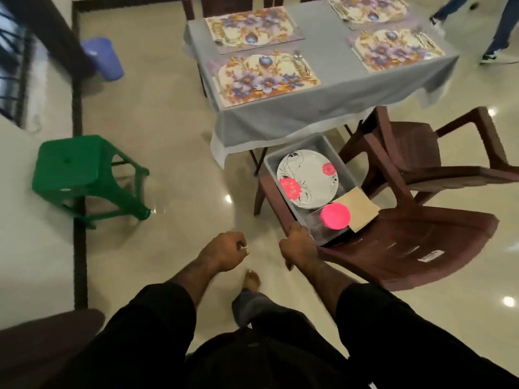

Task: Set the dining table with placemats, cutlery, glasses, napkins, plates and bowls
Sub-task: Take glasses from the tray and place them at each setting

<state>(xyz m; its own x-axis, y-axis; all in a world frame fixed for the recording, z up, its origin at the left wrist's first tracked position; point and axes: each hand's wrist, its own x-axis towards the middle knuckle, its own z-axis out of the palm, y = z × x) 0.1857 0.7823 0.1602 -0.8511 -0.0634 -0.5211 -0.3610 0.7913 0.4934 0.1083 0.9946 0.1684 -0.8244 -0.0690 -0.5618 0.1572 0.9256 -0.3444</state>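
A grey tub (325,148) rests on the seat of a brown plastic chair (415,248). Inside it lie a white plate with pink flowers (307,178), a pink bowl (335,216), a clear glass (317,223) and tan napkins (359,207). My right hand (299,245) grips the chair's left armrest beside the tub's near corner. My left hand (224,249) hangs in a loose fist over the floor and holds nothing. Ahead stands the dining table (323,88) under a grey cloth, with several floral placemats (266,78) and cutlery (302,63) on them.
A second brown chair (421,153) stands at the table's near right corner. A green stool (84,175) is on the left, a blue bin (105,57) beyond it. Another person's legs (500,35) are at the far right. My bare foot (252,280) is on the tiled floor.
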